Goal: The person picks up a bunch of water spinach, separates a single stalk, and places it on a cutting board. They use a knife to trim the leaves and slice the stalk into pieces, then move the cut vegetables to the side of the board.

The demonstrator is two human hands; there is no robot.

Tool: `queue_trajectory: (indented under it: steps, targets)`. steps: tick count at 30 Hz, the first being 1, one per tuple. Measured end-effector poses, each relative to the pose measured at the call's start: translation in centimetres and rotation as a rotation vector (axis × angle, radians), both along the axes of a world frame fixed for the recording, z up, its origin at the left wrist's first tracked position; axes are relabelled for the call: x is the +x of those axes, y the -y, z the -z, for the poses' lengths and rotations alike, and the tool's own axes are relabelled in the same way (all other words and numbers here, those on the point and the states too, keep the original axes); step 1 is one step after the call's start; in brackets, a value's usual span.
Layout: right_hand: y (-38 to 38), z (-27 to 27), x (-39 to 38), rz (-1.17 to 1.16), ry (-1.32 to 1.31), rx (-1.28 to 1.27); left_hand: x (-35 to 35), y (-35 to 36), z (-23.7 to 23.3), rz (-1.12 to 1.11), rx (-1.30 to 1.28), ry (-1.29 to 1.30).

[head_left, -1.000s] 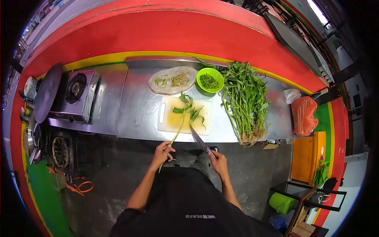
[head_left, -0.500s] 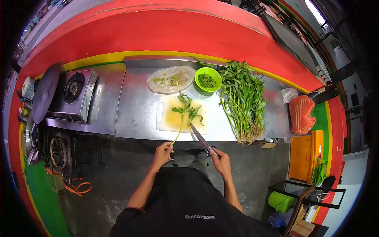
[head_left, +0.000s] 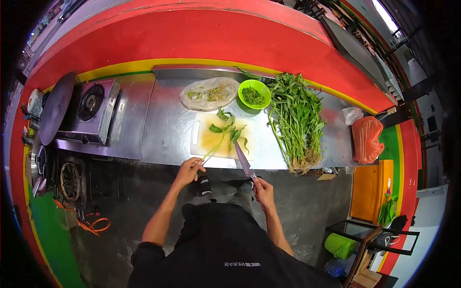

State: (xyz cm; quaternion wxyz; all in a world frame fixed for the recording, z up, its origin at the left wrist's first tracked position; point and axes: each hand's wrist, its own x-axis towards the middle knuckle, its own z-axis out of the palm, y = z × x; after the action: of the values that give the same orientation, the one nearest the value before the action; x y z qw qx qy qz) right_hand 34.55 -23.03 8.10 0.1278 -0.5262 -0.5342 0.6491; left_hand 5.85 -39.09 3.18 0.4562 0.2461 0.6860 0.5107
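My left hand (head_left: pixel 190 171) pinches the lower end of a leafy green stalk (head_left: pixel 217 145) at the counter's front edge. The stalk's leaves lie across a white cutting board (head_left: pixel 201 127) with a yellowish stain in its middle. My right hand (head_left: pixel 263 191) is closed around the handle of a kitchen knife (head_left: pixel 243 159). The blade points up and to the left, its tip over the board beside the leaves. Behind the board stand a green bowl (head_left: pixel 265 90) of chopped greens and a clear plastic bag (head_left: pixel 221 98) with pale stalk scraps inside.
A big bunch of leafy greens (head_left: pixel 297 115) with roots lies right of the board on the steel counter (head_left: pixel 165 139). Farther right is an orange plastic bag (head_left: pixel 367 139). A gas stove (head_left: pixel 91 110) stands at the left, a large dark round lid (head_left: pixel 57 108) leaning beside it.
My left hand has moved left and slightly forward with the stalk's end, so the stalk slants more. The knife in my right hand has turned a little more upright, its tip still near the leaves.
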Motion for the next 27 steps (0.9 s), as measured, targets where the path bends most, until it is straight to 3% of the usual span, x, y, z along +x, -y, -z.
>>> queue_trajectory:
  steps: [15,27]
  targets:
    - [-0.4,0.8,0.6,-0.031,-0.010,-0.044,6.3,1.5,-0.2,0.032,-0.076,-0.127]
    - [-1.8,2.5,0.9,-0.132,0.063,0.100,7.1,1.7,-0.4,0.057,-0.148,-0.151]
